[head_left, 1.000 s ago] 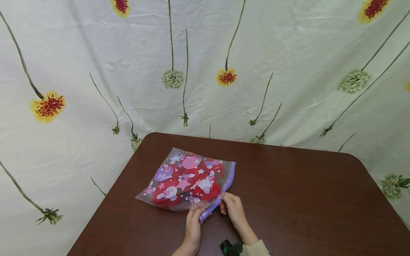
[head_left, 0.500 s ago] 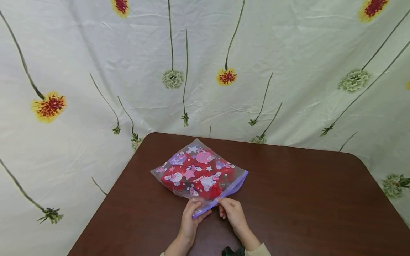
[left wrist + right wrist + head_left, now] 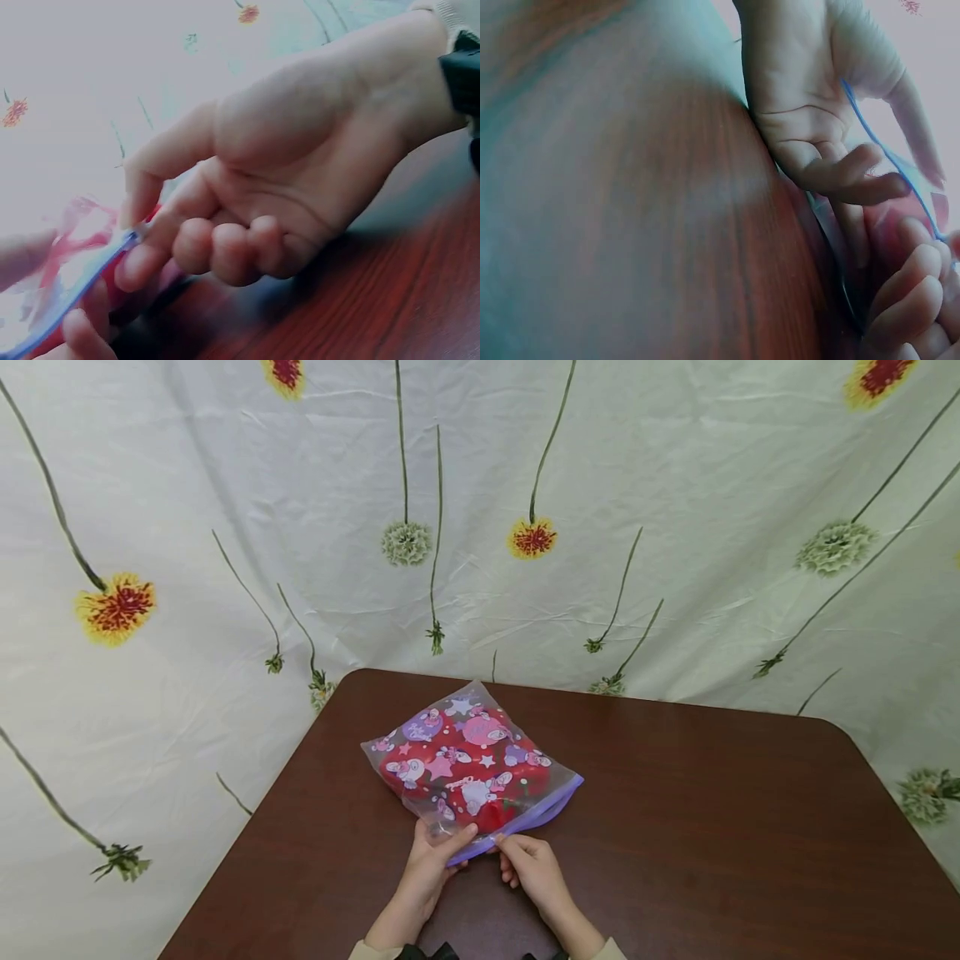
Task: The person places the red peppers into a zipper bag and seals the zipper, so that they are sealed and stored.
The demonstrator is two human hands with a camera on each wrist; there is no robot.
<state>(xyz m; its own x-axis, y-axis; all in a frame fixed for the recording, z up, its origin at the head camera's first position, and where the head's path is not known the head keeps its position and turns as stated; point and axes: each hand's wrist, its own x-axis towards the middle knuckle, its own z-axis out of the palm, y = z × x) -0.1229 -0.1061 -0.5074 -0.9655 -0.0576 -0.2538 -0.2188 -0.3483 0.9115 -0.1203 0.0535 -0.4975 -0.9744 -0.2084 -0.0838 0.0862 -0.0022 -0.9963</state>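
Observation:
A clear zip bag printed with pink and white stars and cartoon figures lies tilted on the table, its purple edge strip toward me. Red contents with bits of green show through the plastic; their kind is unclear. My left hand holds the bag's near corner, thumb on top and fingers beneath. Close beside it, my right hand pinches the purple strip between thumb and index finger. In the left wrist view the right hand's other fingers are curled in. The right wrist view shows the strip running across the left palm.
A dark brown wooden table with rounded far corners carries the bag. Behind it hangs a pale cloth printed with flowers on long stems. A black wrist device sits on the right wrist.
The bag has turned and shifted right, its strip edge swinging nearer to me. My left hand has moved left, further onto the corner. The right hand has slid along the strip toward that corner.

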